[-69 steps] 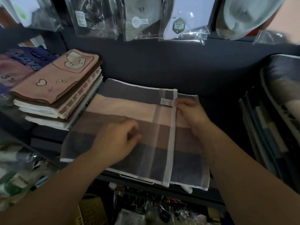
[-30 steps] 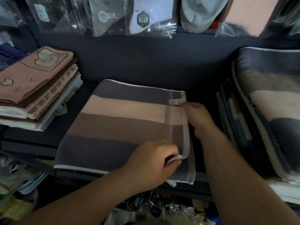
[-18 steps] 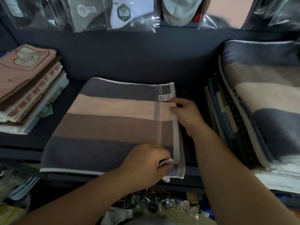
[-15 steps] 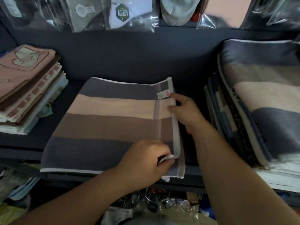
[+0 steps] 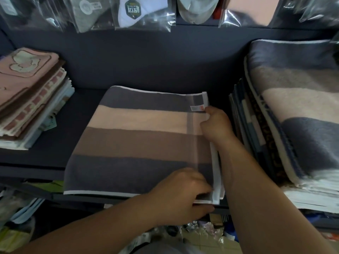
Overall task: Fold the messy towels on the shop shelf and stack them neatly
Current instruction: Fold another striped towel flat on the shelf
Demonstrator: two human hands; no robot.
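Note:
A striped towel (image 5: pixel 135 136) in grey, beige and brown bands lies folded flat on the dark shelf (image 5: pixel 78 110), its white-bordered right edge doubled over. My left hand (image 5: pixel 181 195) pinches the near right corner of that edge at the shelf's front. My right hand (image 5: pixel 215 125) grips the same edge farther back, just below a small red-and-white label (image 5: pixel 197 108).
A stack of pink and brown folded towels (image 5: pixel 27 99) sits at the left. A taller pile of striped towels (image 5: pixel 293 116) stands at the right, close to my right forearm. Packaged goods (image 5: pixel 141 11) hang above. Clutter fills the lower shelf (image 5: pixel 201 230).
Both hands have stayed on the towel's right edge. The lifted far corner has come down and the edge lies flatter. The view has shifted slightly.

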